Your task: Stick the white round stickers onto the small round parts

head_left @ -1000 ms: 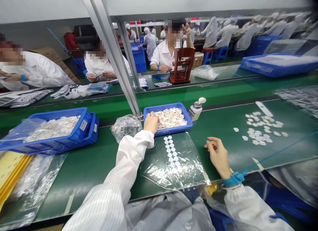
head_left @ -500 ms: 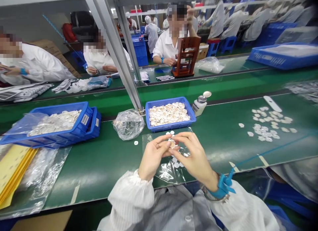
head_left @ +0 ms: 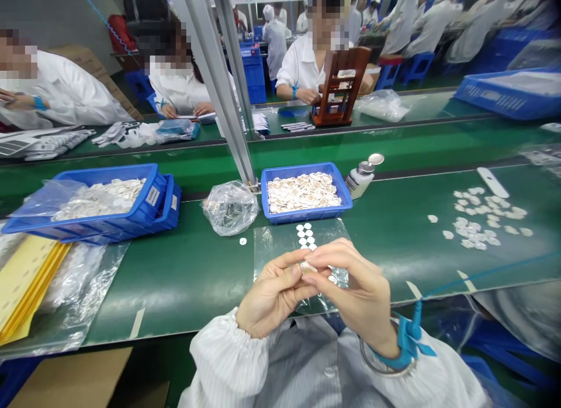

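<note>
Between the fingertips of both hands is a small round piece (head_left: 308, 268), pale with a tan middle. My left hand (head_left: 274, 288) pinches it from the left, and my right hand (head_left: 357, 282) closes on it from the right. Both are above a clear plastic sheet (head_left: 267, 250) on the green table, partly covering it. White round discs (head_left: 302, 234) lie in two columns on the sheet, with more partly hidden by my hands. Just beyond stands a blue tray (head_left: 307, 217) full of similar round pieces.
A crumpled clear bag (head_left: 231, 208) and a bottle (head_left: 360, 180) flank the tray. Blue bins (head_left: 109, 224) and yellow sheets (head_left: 28, 279) are at left. Scattered discs (head_left: 475, 232) and a white strip (head_left: 493, 182) lie at right. A metal post (head_left: 214, 75) rises behind; people sit across.
The view has shifted, so the tray and table items sit higher. Both hands are now lower, nearer the table's front edge, uncovering more discs. The piece remains between their fingers.
</note>
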`<state>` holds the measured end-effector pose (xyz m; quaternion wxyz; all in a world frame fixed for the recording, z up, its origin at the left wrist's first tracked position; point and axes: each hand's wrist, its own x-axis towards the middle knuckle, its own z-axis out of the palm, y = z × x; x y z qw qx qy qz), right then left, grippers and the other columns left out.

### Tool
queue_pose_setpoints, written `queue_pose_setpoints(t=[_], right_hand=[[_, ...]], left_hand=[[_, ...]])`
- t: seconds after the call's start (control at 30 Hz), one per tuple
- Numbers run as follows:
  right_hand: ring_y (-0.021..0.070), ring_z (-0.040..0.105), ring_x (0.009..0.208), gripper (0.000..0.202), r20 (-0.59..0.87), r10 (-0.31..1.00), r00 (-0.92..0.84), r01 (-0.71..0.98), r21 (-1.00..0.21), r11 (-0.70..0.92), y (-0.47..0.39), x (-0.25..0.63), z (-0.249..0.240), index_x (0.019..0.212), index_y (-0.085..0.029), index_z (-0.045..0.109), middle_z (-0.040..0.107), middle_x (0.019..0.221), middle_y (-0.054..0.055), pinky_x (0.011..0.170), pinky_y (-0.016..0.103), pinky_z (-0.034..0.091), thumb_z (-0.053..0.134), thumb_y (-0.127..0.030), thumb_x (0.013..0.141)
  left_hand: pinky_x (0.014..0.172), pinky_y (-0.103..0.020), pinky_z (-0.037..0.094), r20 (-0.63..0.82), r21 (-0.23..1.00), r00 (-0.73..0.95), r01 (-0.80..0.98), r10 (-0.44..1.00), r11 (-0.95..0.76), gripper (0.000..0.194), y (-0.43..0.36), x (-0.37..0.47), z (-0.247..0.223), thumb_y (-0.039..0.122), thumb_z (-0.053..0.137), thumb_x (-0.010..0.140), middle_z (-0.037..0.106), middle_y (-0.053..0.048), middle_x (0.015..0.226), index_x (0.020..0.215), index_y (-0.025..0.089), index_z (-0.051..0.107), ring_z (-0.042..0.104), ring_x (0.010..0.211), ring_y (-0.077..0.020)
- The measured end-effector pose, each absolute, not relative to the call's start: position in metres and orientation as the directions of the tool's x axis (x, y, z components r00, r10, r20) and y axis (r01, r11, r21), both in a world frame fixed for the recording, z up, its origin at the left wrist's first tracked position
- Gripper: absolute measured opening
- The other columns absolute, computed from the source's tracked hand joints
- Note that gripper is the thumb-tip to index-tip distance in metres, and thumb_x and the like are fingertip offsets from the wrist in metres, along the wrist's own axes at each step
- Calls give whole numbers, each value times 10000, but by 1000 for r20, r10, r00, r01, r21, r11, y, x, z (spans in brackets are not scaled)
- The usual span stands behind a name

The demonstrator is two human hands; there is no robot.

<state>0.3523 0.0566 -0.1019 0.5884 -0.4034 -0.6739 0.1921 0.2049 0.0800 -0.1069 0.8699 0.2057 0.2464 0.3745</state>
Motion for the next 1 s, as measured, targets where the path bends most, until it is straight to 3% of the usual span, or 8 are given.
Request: queue_pose_setpoints(t=[0.1,0.23,0.47,0.6,0.7,0.83,1.0], right_hand=[[147,627,828,181,571,821,17,313,-783,538,57,357,-101,955,-243,654,698,849,-16,747,317,492,709,-122,831],[122,621,764,128,498,851,-166,307,-794,524,63,369,-93,911,-229,680,700,789,-28,679,261,496,697,-123,841],[126,593,745,104,529,774,-348,426,-646,633,67,370,-88,889,-200,656,682,771,-17,709,293,448,617,-104,897],[153,608,871,112,468,837,-284,483,-683,547,67,365,-98,960,-211,636,695,909,11,787,329,450,558,-134,939],[192,583,990,135,402,871,-284,497,-715,492,68,364,-105,1058,-222,628,660,1024,46,837,360,474,588,-205,929],[224,533,1058,229,317,860,-400,551,-667,502,67,362,-109,1135,-235,633,621,1105,68,882,401,468,603,-200,910],[188,570,956,177,317,832,-455,494,-688,532,68,358,-115,1014,-243,662,681,1012,19,844,377,433,632,-136,877]], left_hand=[[788,-201,596,-304,628,574,-480,761,613,224,80,198,-103,208,827,724,795,-47,857,936,161,770,751,846,-147],[749,-184,596,-346,667,610,-374,713,644,285,79,190,-99,244,852,691,794,-57,834,945,142,772,757,818,-159],[785,-176,587,-402,641,599,-356,693,680,362,72,189,-106,230,864,675,794,-72,872,1004,124,759,756,873,-182],[800,-143,567,-422,629,446,-482,789,610,253,72,195,-113,162,839,700,795,-60,876,934,113,758,753,860,-141],[855,-211,572,-400,677,386,-487,831,552,370,73,198,-114,154,757,798,786,-104,976,1156,116,675,738,962,-179],[833,-270,586,-369,725,501,-372,783,579,538,74,195,-113,179,669,879,751,-171,1092,1381,106,490,728,999,-229],[876,-285,558,-335,704,622,-335,708,627,520,75,192,-116,179,670,873,749,-163,1088,1365,110,517,721,1004,-224]])
